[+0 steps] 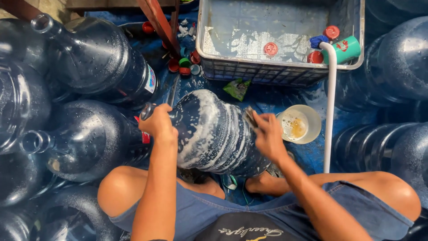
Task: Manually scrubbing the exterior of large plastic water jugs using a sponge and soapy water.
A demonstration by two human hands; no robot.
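Note:
A large blue water jug lies on its side between my knees, its wall streaked with white soap foam. My left hand grips the jug's neck at the left. My right hand presses a dark scrubbing pad against the jug's base end at the right. A small plastic bowl with soapy yellowish liquid sits just right of that hand.
Several other blue jugs lie packed at the left, more at the right. A grey crate at the top holds water, red caps and a green cup. A white pipe runs down from it. Loose caps lie on the blue tarp.

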